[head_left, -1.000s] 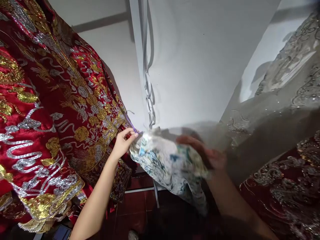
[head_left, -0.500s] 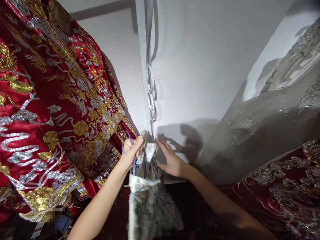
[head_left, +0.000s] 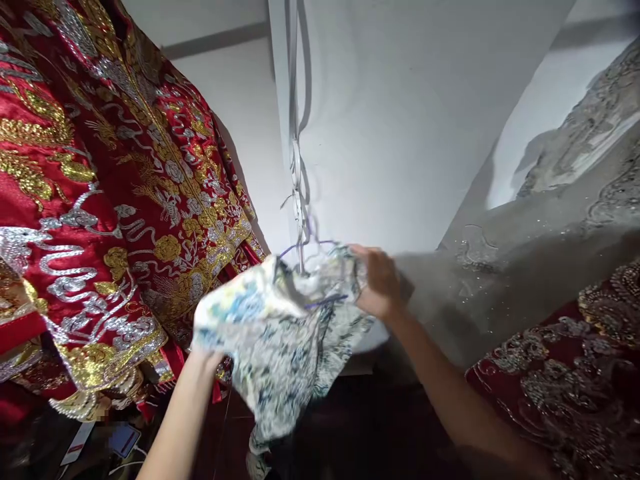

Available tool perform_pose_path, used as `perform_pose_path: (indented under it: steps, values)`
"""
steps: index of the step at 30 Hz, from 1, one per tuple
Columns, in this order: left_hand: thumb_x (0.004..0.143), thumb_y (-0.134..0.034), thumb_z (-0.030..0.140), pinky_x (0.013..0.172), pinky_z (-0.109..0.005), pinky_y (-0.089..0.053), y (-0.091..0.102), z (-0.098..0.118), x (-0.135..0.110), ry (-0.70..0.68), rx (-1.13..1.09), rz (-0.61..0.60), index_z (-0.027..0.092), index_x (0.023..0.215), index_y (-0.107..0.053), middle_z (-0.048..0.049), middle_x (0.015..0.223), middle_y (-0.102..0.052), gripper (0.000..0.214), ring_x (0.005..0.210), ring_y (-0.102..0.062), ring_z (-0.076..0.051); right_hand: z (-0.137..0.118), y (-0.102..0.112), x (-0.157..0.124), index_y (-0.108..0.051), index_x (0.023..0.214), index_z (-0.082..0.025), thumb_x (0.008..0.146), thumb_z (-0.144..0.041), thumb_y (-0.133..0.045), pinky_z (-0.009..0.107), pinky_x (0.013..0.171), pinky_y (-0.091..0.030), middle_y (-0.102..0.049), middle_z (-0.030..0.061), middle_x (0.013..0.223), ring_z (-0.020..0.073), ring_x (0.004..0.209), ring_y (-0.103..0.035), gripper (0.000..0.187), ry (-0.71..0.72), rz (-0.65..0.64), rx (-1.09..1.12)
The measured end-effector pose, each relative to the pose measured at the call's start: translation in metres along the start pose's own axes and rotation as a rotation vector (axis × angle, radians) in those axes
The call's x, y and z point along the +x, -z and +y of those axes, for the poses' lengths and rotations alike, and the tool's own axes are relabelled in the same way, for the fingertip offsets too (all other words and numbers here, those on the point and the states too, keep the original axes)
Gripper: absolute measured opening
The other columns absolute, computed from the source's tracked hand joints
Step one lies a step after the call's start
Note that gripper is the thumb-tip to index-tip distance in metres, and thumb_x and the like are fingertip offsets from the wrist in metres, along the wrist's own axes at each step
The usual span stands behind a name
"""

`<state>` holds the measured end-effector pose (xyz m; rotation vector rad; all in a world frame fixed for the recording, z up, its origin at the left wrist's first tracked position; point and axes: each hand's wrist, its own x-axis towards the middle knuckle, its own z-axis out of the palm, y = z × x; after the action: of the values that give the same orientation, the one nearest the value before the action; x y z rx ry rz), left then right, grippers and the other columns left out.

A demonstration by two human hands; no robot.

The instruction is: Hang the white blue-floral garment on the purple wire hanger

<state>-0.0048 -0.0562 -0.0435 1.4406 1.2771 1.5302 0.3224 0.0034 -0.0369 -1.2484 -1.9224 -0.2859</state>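
A pale garment [head_left: 285, 353] with a blurred blue, green and yellow print hangs spread out at a purple hanger [head_left: 326, 303], part of which shows at the neckline. My right hand [head_left: 379, 280] grips its right shoulder, fingers curled over the cloth. On the other side, my left hand [head_left: 206, 360] reaches under the left part of the garment. Cloth covers its fingers, so their hold is hidden. Just behind the neckline, a white metal strip with loops [head_left: 299, 200] runs down the wall.
A red robe [head_left: 150, 187] with gold and silver embroidery hangs close on the left. To the right are a sheer beaded gown [head_left: 500, 267] and a dark red beaded garment [head_left: 565, 373]. A phone [head_left: 124, 440] with a cable lies at the lower left. A white wall [head_left: 390, 133] stands behind.
The garment has been raised and spread sideways. My left hand has moved left and under the cloth; my right hand, open before, has closed on the shoulder.
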Motion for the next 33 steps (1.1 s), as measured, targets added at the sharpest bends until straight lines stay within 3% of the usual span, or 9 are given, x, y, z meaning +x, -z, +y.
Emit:
perform_pose_path:
  steps: [3,5,7,11,16,18,22,27,33]
  values:
    - [0.087,-0.053,0.060,0.085,-0.044,-0.056,0.014,-0.026,-0.025,0.131,-0.214,0.182,0.026,0.108,-0.068,-0.0110,0.110,-0.070,0.042,0.106,-0.066,-0.028,0.015,0.018,0.028,-0.045,0.138,-0.022,0.067,-0.026,-0.064,0.049,0.090,-0.042,-0.056,0.0150,0.117,0.0373,0.108,-0.053,0.073,-0.121,0.129,-0.128]
    - [0.083,-0.066,0.046,0.086,-0.036,-0.053,0.005,-0.043,-0.043,0.102,-0.287,0.403,0.027,0.102,-0.065,-0.0049,0.103,-0.067,0.027,0.099,-0.064,-0.022,0.011,0.023,0.049,-0.044,0.140,-0.024,0.067,-0.023,-0.062,0.049,0.088,-0.041,-0.055,0.0146,0.116,0.0375,0.105,-0.053,0.076,-0.160,0.153,-0.152]
    - [0.080,-0.072,0.035,0.084,-0.032,-0.051,-0.014,-0.055,-0.057,0.031,-0.247,0.496,0.028,0.097,-0.061,-0.0006,0.094,-0.060,0.021,0.090,-0.061,-0.017,-0.001,0.022,0.065,-0.043,0.142,-0.025,0.066,-0.021,-0.062,0.050,0.087,-0.040,-0.054,0.0138,0.113,0.0377,0.103,-0.052,0.078,-0.138,0.143,-0.144]
    - [0.081,-0.074,0.034,0.081,-0.033,-0.051,-0.052,-0.059,-0.060,0.038,-0.172,0.254,0.028,0.103,-0.058,-0.0018,0.093,-0.058,0.028,0.087,-0.059,-0.018,-0.027,0.012,0.071,-0.040,0.146,-0.024,0.062,-0.017,-0.061,0.049,0.083,-0.041,-0.052,0.0143,0.110,0.0376,0.101,-0.052,0.087,-0.068,0.119,-0.153]
    - [0.082,-0.074,0.037,0.084,-0.032,-0.049,-0.071,-0.036,-0.022,-0.013,-0.200,0.056,0.025,0.115,-0.055,-0.0081,0.111,-0.063,0.040,0.096,-0.061,-0.019,-0.038,0.012,0.050,-0.037,0.148,-0.026,0.062,-0.022,-0.064,0.047,0.084,-0.041,-0.053,0.0148,0.117,0.0369,0.102,-0.052,0.090,-0.014,0.007,-0.166]
    - [0.083,-0.072,0.037,0.081,-0.031,-0.048,-0.076,-0.024,-0.005,-0.024,-0.176,0.057,0.021,0.105,-0.057,-0.0062,0.099,-0.064,0.031,0.087,-0.061,-0.018,-0.039,0.014,0.042,-0.035,0.149,-0.026,0.064,-0.019,-0.062,0.046,0.085,-0.041,-0.052,0.0148,0.120,0.0366,0.106,-0.051,0.090,0.022,-0.029,-0.165]
    - [0.077,-0.074,0.036,0.070,-0.028,-0.047,-0.086,-0.011,0.010,0.068,-0.160,0.179,0.017,0.081,-0.059,-0.0003,0.070,-0.059,0.025,0.071,-0.058,-0.017,-0.039,0.012,0.025,-0.032,0.150,-0.025,0.057,-0.009,-0.057,0.044,0.089,-0.041,-0.050,0.0132,0.121,0.0341,0.111,-0.050,0.098,0.058,-0.069,-0.144]
    - [0.075,-0.077,0.032,0.090,-0.033,-0.047,-0.101,-0.018,-0.002,0.052,-0.264,0.047,0.016,0.097,-0.063,-0.0059,0.092,-0.068,0.030,0.096,-0.063,-0.022,-0.037,0.007,0.007,-0.031,0.151,-0.027,0.056,-0.009,-0.057,0.045,0.093,-0.040,-0.049,0.0119,0.122,0.0331,0.112,-0.050,0.101,-0.008,-0.051,-0.162]
    - [0.080,-0.072,0.036,0.073,-0.026,-0.045,-0.104,-0.024,-0.017,0.074,-0.251,0.101,0.017,0.080,-0.062,-0.0012,0.076,-0.063,0.022,0.074,-0.057,-0.016,-0.034,0.008,-0.001,-0.029,0.154,-0.026,0.057,-0.009,-0.057,0.048,0.096,-0.040,-0.049,0.0133,0.126,0.0344,0.116,-0.049,0.102,0.002,-0.063,-0.152]
